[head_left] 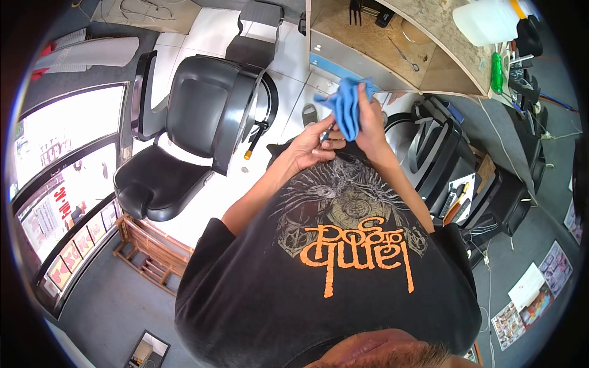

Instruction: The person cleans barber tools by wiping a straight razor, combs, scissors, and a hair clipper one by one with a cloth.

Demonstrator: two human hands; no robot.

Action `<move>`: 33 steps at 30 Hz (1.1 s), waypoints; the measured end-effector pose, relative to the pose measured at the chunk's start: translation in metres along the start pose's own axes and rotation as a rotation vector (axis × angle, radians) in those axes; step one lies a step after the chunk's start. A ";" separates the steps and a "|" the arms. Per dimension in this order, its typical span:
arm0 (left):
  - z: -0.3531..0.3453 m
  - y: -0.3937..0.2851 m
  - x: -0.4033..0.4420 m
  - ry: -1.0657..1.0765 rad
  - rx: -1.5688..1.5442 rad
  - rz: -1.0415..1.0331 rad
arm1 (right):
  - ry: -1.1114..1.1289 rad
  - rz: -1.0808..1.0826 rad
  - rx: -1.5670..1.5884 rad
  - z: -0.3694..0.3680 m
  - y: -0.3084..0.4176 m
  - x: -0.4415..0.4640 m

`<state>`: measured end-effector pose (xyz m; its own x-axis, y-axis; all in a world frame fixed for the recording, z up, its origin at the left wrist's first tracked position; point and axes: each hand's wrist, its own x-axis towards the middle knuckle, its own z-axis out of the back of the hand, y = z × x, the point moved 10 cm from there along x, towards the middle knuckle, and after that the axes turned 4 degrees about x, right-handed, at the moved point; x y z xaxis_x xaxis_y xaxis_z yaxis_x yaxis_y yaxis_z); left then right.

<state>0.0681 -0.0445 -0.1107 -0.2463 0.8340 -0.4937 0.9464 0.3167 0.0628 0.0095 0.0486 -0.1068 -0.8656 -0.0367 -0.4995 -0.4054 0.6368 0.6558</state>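
My right hand [370, 122] is closed around a folded blue cloth [347, 109], its thumb pressed along the cloth's upper side. Just to the left, my left hand [316, 144] has its fingers curled around a slim, dark, metallic tool [326, 134]. Most of that tool is hidden by the fingers, so its kind does not show. The cloth's loose left end reaches over the left fingertips. Both hands are close together in front of my chest, above the tiled floor.
A black barber chair [199, 116] stands at the left, more dark seats [442, 165] at the right. Ahead is a wooden counter [429, 24]; its shelf holds scissors [405, 55] and a black comb [354, 12]. A translucent bottle [485, 23] stands on top.
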 end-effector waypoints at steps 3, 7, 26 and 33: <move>-0.008 -0.001 -0.003 0.061 0.196 -0.033 | -0.222 0.204 0.521 0.055 0.024 0.030; -0.004 -0.031 -0.023 -0.196 0.476 -0.276 | -0.198 0.265 0.452 0.090 0.074 0.025; -0.011 -0.060 -0.019 -0.457 1.103 -0.539 | -0.171 0.112 -0.366 0.002 0.013 -0.007; 0.008 -0.043 -0.022 -0.493 1.072 -0.445 | -0.580 0.301 0.137 0.112 0.043 0.024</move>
<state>0.0347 -0.0805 -0.1097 -0.7013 0.4194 -0.5764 0.5525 -0.1912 -0.8113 0.0037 0.1614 -0.1539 -0.6212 0.5537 -0.5546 -0.0971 0.6479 0.7555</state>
